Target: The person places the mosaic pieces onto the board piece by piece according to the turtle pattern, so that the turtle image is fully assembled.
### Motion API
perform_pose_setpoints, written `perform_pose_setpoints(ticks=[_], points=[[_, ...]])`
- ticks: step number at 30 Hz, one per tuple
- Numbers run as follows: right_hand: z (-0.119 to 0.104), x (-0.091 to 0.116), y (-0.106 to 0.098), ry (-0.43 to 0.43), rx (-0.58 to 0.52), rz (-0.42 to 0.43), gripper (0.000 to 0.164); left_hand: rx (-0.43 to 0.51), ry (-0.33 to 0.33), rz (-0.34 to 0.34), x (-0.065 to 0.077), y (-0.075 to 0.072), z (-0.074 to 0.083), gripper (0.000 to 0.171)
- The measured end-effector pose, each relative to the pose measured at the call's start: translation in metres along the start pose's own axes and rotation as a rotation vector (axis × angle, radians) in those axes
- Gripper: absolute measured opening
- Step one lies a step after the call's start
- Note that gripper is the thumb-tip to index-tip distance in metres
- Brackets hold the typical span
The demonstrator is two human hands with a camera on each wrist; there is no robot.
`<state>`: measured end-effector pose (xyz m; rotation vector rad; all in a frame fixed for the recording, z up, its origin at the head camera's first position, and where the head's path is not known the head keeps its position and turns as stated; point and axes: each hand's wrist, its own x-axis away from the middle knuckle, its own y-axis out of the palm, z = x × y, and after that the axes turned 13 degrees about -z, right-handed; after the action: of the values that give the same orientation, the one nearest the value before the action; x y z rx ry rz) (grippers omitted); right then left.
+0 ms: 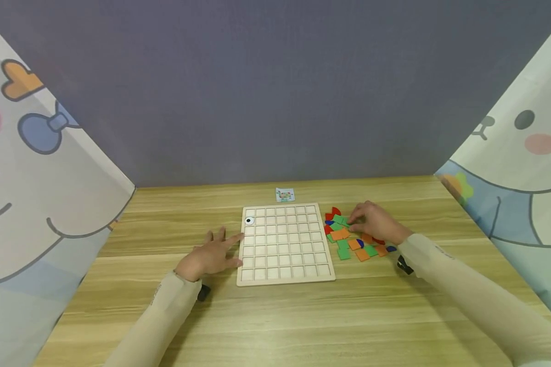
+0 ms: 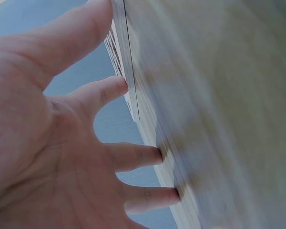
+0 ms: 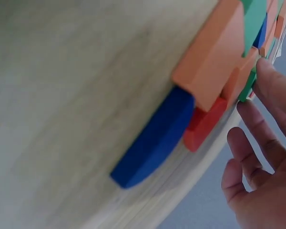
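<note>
A pale wooden grid board lies on the table with a white eye tile in its left column, second row from the top. My left hand is spread flat beside it; thumb and index finger touch the board's left edge, as the left wrist view also shows. Over the loose pieces at the right, my right hand pinches a green tile between thumb and index finger. Orange tiles, a blue piece and a red piece lie near that hand.
Behind the board lies a small card with a colourful picture. The loose pile, with another orange tile at its front, is right of the board. A grey panel stands behind the wooden table, with cartoon-printed cloths at both sides.
</note>
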<state>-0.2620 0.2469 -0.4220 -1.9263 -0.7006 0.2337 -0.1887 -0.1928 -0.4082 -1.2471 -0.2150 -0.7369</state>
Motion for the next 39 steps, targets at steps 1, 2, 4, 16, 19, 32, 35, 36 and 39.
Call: perform_pose_setpoints(ticks=[1, 2, 4, 16, 19, 32, 35, 36, 39], points=[[0.000, 0.000, 0.000, 0.006, 0.001, 0.006, 0.005, 0.004, 0.002, 0.000, 0.000, 0.000, 0.000, 0.073], [0.000, -0.001, 0.001, 0.010, 0.007, 0.011, 0.005, 0.007, 0.003, 0.000, 0.000, 0.000, 0.000, 0.074], [-0.001, -0.002, 0.001, 0.023, 0.018, 0.023, 0.004, 0.011, 0.006, 0.000, 0.001, 0.000, 0.000, 0.074], [-0.004, -0.003, 0.005, 0.015, 0.064, 0.096, 0.007, 0.007, -0.003, 0.001, 0.001, 0.002, -0.001, 0.074], [-0.010, -0.005, 0.002, -0.028, 0.021, 0.172, 0.009, 0.010, -0.006, 0.001, 0.002, 0.001, -0.001, 0.074], [-0.094, -0.055, 0.017, -0.300, 0.040, 0.077, 0.008, -0.002, -0.003, 0.003, 0.002, 0.001, 0.000, 0.073], [-0.110, -0.070, 0.023, -0.324, 0.029, 0.037, 0.009, -0.007, -0.006, 0.004, 0.002, 0.000, 0.001, 0.073], [-0.115, -0.074, 0.025, -0.329, 0.024, 0.025, 0.009, -0.010, -0.007, 0.005, 0.003, 0.000, 0.001, 0.073], [-0.129, -0.089, 0.030, -0.341, 0.032, -0.017, 0.009, -0.011, -0.017, 0.007, 0.003, -0.001, 0.002, 0.073]])
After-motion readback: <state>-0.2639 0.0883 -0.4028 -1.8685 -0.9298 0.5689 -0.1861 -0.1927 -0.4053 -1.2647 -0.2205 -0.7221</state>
